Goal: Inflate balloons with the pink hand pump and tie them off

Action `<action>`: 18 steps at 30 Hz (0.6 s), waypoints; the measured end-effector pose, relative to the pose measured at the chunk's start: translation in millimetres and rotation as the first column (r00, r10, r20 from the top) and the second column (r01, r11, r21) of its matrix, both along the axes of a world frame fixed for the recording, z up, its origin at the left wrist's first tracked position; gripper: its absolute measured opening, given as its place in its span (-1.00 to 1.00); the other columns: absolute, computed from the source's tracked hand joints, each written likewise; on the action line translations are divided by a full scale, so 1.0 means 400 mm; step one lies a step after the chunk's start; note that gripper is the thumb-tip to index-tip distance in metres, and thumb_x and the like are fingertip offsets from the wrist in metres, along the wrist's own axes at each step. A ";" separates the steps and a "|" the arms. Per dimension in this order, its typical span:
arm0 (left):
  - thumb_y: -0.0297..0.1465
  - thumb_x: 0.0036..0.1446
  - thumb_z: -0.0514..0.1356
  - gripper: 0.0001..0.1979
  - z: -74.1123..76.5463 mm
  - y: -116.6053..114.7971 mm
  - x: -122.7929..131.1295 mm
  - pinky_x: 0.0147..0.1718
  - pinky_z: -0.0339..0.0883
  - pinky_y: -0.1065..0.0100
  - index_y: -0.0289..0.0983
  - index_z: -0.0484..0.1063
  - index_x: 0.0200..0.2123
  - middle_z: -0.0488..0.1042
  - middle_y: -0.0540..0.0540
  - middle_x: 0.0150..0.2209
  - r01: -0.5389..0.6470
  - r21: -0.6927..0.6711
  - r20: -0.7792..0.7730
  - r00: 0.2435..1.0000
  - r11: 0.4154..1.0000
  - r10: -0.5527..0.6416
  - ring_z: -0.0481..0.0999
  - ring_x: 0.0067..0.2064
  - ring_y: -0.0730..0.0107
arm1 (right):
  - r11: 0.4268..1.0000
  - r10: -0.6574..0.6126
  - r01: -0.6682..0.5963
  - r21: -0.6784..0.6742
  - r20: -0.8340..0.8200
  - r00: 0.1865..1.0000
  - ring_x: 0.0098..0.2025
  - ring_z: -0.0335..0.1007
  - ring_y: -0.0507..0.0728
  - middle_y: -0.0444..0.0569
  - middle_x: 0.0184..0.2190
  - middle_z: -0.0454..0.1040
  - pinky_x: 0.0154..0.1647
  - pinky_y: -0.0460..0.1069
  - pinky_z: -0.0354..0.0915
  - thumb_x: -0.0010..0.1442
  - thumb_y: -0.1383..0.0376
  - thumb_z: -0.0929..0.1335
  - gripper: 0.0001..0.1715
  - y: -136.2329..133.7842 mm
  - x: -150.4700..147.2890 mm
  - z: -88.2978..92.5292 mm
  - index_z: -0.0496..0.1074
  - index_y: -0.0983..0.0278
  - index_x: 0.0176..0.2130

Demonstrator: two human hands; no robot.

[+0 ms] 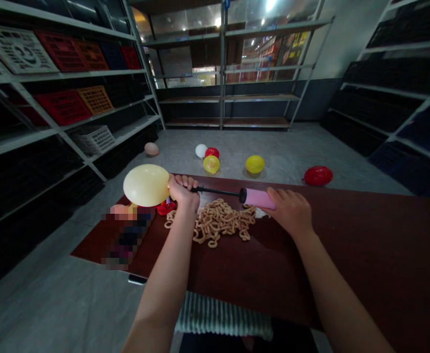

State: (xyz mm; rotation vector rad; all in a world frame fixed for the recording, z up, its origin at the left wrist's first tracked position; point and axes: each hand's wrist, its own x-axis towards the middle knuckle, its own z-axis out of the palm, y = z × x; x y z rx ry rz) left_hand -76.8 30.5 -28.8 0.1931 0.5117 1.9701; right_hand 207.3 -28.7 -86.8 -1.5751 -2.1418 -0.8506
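Observation:
A pale yellow balloon [146, 185], partly blown up, sticks out to the left of my left hand [182, 190]. That hand is closed in a fist around the balloon's neck and the front end of a hand pump. The pump's thin black rod [218, 191] runs right to its pink barrel [258, 198]. My right hand [290, 211] is wrapped round the pink barrel from behind. Both hands are held just above a dark red-brown table [365, 255]. Under the pump lies a heap of beige loops [220, 223].
Loose red balloon pieces [165, 207] lie by the heap. On the grey floor beyond the table rest several inflated balloons: yellow [255, 163], red [318, 175], white [201, 150] and peach [151, 148]. Metal shelves with crates line the left, back and right.

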 end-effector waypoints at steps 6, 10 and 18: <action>-0.33 0.30 0.02 -0.50 0.016 -0.013 -0.002 -0.71 -0.17 0.44 -0.25 -0.11 -0.65 -0.07 0.13 -0.75 0.008 0.074 -0.014 1.000 0.997 -0.007 -0.08 -0.75 0.61 | 0.999 0.016 -0.014 0.042 -0.068 0.998 -0.23 0.35 0.19 0.06 -0.26 0.54 -0.20 0.05 0.10 0.23 0.02 0.31 -0.51 -0.008 0.021 0.007 0.46 0.27 0.00; -0.25 0.33 0.04 -0.43 0.029 -0.035 0.034 -0.72 -0.14 0.43 -0.26 -0.10 -0.69 -0.07 0.11 -0.76 0.033 0.144 -0.092 0.996 0.989 -0.020 -0.09 -0.75 0.60 | 0.998 0.030 -0.027 0.057 -0.051 0.998 -0.31 0.37 0.16 0.03 -0.31 0.55 -0.28 0.03 0.08 0.21 -0.09 0.30 -0.45 -0.015 0.028 0.003 0.48 0.27 -0.07; -0.20 0.34 0.03 -0.39 0.029 -0.080 0.128 -0.74 -0.12 0.42 -0.25 -0.10 -0.72 -0.08 0.10 -0.78 0.127 0.109 -0.183 0.977 0.986 -0.106 -0.09 -0.76 0.60 | 0.992 0.125 -0.127 -0.020 -0.088 0.988 -0.43 0.36 0.10 -0.02 -0.42 0.53 -0.39 0.00 0.04 0.18 -0.08 0.32 -0.49 -0.031 -0.043 0.008 0.49 0.26 -0.13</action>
